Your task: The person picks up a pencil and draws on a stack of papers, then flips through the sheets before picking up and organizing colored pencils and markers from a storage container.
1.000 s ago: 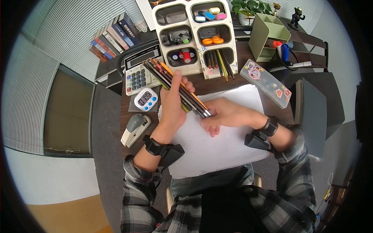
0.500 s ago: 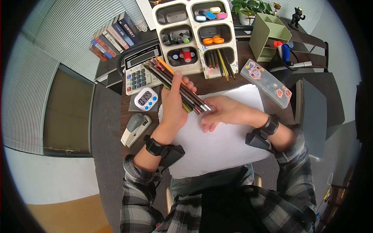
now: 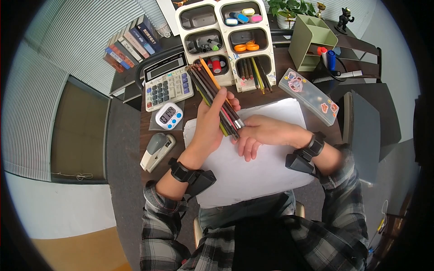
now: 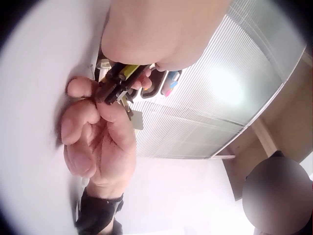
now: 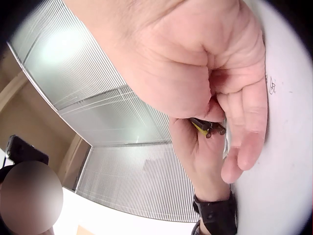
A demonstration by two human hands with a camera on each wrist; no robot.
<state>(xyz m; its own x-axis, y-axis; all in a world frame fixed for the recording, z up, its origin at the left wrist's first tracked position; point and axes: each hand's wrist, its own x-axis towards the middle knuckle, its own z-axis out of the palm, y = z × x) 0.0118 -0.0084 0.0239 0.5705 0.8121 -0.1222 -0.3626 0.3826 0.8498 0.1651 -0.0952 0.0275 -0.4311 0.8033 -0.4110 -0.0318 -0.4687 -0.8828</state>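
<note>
My left hand (image 3: 210,122) grips a bundle of coloured pencils (image 3: 212,90), several dark ones with an orange, a pink and a yellow-green one among them. The bundle slants over the white paper (image 3: 253,171), its upper points overlapping the desk organizer in the head view. At the lower ends is my right hand (image 3: 266,133), thumb and forefinger against them, other fingers loosely bent over the paper. The left wrist view shows the pencil ends (image 4: 115,88) right at the right hand's forefinger (image 4: 80,88). From the right wrist, my palm (image 5: 195,58) hides most of the bundle.
The white organizer (image 3: 231,67) holds erasers, scissors and more pencils. A calculator (image 3: 165,86), timer (image 3: 169,116) and stapler (image 3: 158,151) line the left side. At right are a clear pencil case (image 3: 312,95), green holder (image 3: 300,49) and markers (image 3: 331,61).
My left hand and the pencils have shifted right and tilted steeper, their points moving from over the calculator toward the organizer. The right hand stays near the lower ends, its fingers shifting slightly.
</note>
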